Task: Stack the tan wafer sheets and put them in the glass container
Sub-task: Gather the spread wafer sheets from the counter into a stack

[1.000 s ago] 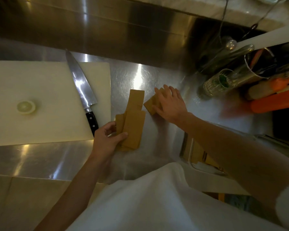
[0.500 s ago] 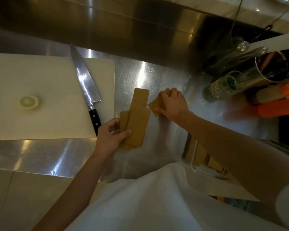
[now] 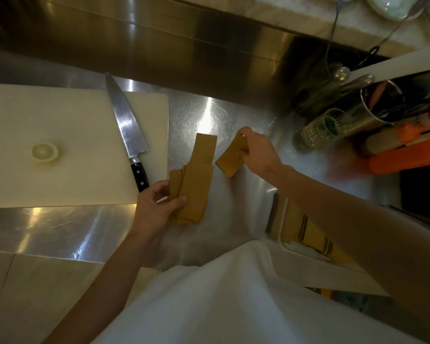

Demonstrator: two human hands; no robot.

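Note:
A fanned stack of tan wafer sheets (image 3: pixel 196 182) lies on the steel counter (image 3: pixel 209 115). My left hand (image 3: pixel 157 207) grips its near end, thumb on top. One sheet (image 3: pixel 205 147) sticks out of the stack toward the back. My right hand (image 3: pixel 256 152) pinches another tan wafer sheet (image 3: pixel 230 158), tilted and lifted at its far end, just right of the stack. The glass container (image 3: pixel 283 219) sits at the counter's near right, partly hidden under my right forearm, with tan sheets inside.
A white cutting board (image 3: pixel 60 145) lies to the left with a chef's knife (image 3: pixel 127 130) on its right side and a lemon end (image 3: pixel 44 151). At the right stand a herb glass (image 3: pixel 318 130), a metal utensil holder (image 3: pixel 377 108) and orange-handled tools (image 3: pixel 405 157).
My right hand has closed on the separate wafer sheet and tilted it up off the counter. My left hand keeps hold of the stack.

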